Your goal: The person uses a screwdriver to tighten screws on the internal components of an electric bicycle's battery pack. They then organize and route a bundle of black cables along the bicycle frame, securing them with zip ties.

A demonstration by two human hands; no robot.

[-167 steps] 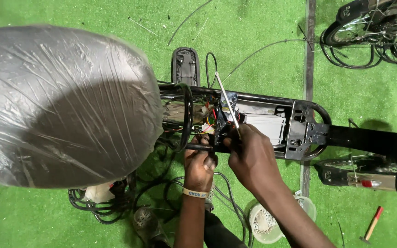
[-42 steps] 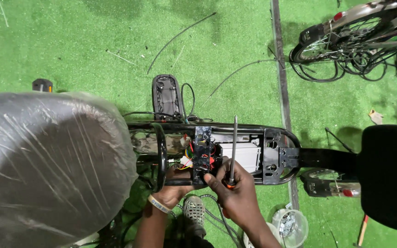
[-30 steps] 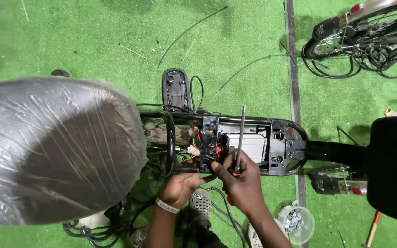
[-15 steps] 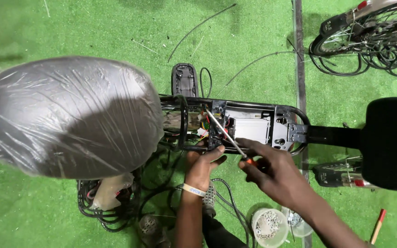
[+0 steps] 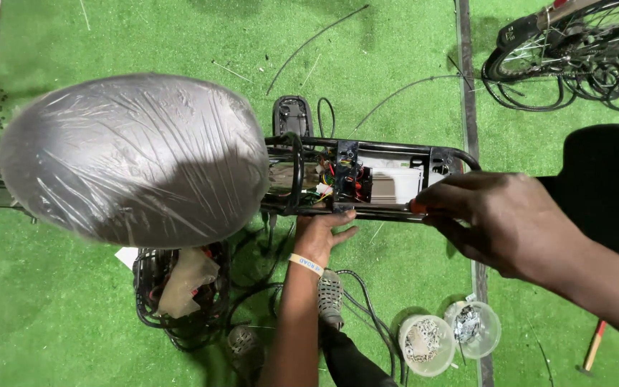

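While the left hand (image 5: 324, 233) presses open-palmed under the frame (image 5: 381, 147), the right hand (image 5: 496, 222) clamps an orange-handled tool (image 5: 417, 206) beside it.

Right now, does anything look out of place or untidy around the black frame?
Yes. Loose cable pieces lie scattered on the green mat beyond the frame. Coloured wires spill out of the open frame compartment, near the left hand. The seat is wrapped in clear plastic. Nothing looks broken.
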